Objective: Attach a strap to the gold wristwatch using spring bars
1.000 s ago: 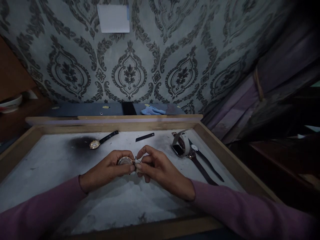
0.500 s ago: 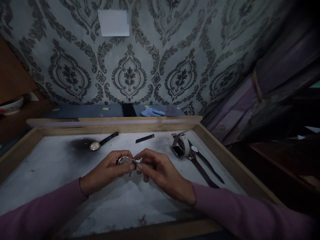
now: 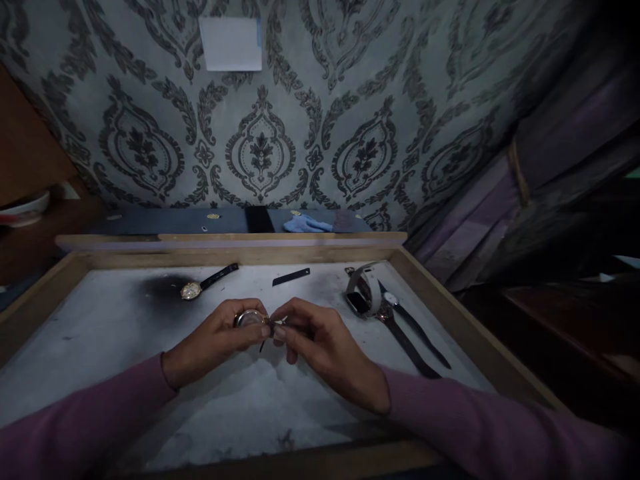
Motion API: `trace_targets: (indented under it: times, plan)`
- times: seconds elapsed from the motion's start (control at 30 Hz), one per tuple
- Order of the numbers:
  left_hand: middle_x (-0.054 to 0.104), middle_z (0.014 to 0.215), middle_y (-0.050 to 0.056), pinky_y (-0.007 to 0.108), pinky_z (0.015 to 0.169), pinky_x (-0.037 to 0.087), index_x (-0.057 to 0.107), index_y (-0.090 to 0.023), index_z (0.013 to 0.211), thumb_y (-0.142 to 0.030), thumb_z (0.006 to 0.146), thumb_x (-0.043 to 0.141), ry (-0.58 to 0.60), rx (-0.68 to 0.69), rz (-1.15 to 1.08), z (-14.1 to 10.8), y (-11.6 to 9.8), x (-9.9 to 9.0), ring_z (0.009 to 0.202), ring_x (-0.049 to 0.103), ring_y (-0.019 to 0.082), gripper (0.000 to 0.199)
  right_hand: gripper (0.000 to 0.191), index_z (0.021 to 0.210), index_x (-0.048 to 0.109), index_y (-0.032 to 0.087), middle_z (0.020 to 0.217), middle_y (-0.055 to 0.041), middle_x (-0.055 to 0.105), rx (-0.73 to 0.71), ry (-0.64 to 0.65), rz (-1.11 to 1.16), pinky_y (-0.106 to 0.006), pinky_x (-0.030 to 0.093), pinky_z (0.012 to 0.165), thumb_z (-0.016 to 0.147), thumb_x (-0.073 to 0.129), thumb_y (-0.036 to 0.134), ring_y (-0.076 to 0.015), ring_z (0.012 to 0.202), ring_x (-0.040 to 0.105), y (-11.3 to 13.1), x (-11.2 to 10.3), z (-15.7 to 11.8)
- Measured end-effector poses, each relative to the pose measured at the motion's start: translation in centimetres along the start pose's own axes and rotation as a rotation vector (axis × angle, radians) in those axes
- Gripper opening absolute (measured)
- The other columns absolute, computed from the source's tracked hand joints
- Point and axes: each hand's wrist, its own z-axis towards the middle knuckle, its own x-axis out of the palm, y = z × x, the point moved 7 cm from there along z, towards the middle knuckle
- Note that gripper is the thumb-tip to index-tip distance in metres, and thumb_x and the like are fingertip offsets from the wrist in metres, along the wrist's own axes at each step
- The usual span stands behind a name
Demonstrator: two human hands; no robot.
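Note:
My left hand (image 3: pixel 213 343) is closed around a round wristwatch (image 3: pixel 251 319) with a shiny rim, thumb along its lower edge. At the watch's right side my right hand (image 3: pixel 335 353) pinches a dark watch strap (image 3: pixel 299 327) where it meets the case. The fingertips of both hands nearly touch there and hide the joint. A thin dark end pokes out below the left thumb. Both hands are above the white surface of a shallow wooden tray (image 3: pixel 210 393). Beyond them lies a flat dark strip (image 3: pixel 291 277) with a hole at one end.
A gold-coloured watch (image 3: pixel 191 291) with a black strap lies at the left. Several watches lie at the right, among them a square-faced watch (image 3: pixel 358 303) with a pale looped band. Behind the raised wooden rim (image 3: pixel 280 239) rests a blue cloth (image 3: pixel 306 223), near the patterned wall.
The right fingertips have shifted slightly at the watch's side. Both hands keep their hold, and the view has moved a little.

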Motion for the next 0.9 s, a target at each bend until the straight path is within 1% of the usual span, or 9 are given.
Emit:
trace_targets:
  times: [0.23, 0.43, 0.57, 0.67, 0.8, 0.9]
  plan:
    - [0.037, 0.053, -0.009, 0.021, 0.047, 0.021, 0.053, -0.016, 0.073, -0.039, 0.078, 0.061, 0.008, 0.001, -0.006, 0.05, -0.17, 0.26, 0.048, 0.025, 0.007, 0.024, 0.010, 0.084, 0.061, 0.014, 0.062, 0.0029, 0.054, -0.002, 0.022, 0.049, -0.020, 0.040, 0.048, 0.082, 0.058, 0.023, -0.0064, 0.049, 0.049, -0.32, 0.10, 0.09]
    - [0.039, 0.056, -0.008, 0.022, 0.048, 0.021, 0.054, -0.016, 0.075, -0.033, 0.080, 0.059, 0.015, 0.013, 0.006, 0.02, -0.01, 0.08, 0.050, 0.026, 0.007, 0.019, 0.011, 0.088, 0.059, 0.015, 0.060, 0.0030, 0.055, 0.002, 0.011, 0.005, -0.021, 0.039, 0.048, 0.083, 0.058, 0.024, -0.0072, 0.049, 0.050, -0.46, -0.05, 0.00]
    - [0.041, 0.057, -0.008, 0.022, 0.049, 0.021, 0.053, -0.016, 0.076, -0.034, 0.080, 0.060, 0.007, 0.003, -0.020, 0.01, 0.43, -0.07, 0.051, 0.027, 0.007, 0.019, 0.011, 0.092, 0.058, 0.015, 0.056, 0.0053, 0.053, -0.010, 0.011, 0.002, -0.020, 0.039, 0.048, 0.083, 0.058, 0.022, -0.0070, 0.048, 0.050, -0.15, -0.02, 0.03]
    - [0.039, 0.055, -0.008, 0.022, 0.048, 0.021, 0.053, -0.017, 0.075, -0.035, 0.079, 0.061, 0.007, -0.001, -0.033, 0.06, 0.56, -0.03, 0.050, 0.027, 0.008, 0.020, 0.012, 0.093, 0.059, 0.014, 0.058, 0.0042, 0.054, -0.001, 0.003, -0.004, -0.021, 0.039, 0.047, 0.083, 0.058, 0.022, -0.0071, 0.048, 0.051, -0.23, -0.03, 0.04]
    - [0.043, 0.058, -0.007, 0.022, 0.049, 0.023, 0.054, -0.017, 0.076, -0.035, 0.079, 0.061, 0.006, 0.009, -0.042, 0.17, 0.58, -0.07, 0.051, 0.030, 0.008, 0.019, 0.010, 0.090, 0.060, 0.014, 0.057, 0.0041, 0.054, -0.009, -0.011, -0.013, -0.021, 0.038, 0.047, 0.084, 0.058, 0.022, -0.0072, 0.048, 0.051, -0.24, -0.06, -0.07]
    - [0.042, 0.057, -0.007, 0.022, 0.050, 0.023, 0.055, -0.017, 0.076, -0.035, 0.079, 0.062, 0.006, 0.002, -0.055, 0.20, 0.68, -0.11, 0.051, 0.030, 0.008, 0.020, 0.010, 0.090, 0.061, 0.014, 0.057, 0.0042, 0.054, -0.013, -0.004, -0.001, -0.021, 0.039, 0.048, 0.083, 0.058, 0.022, -0.0073, 0.048, 0.051, -0.15, -0.02, -0.12]
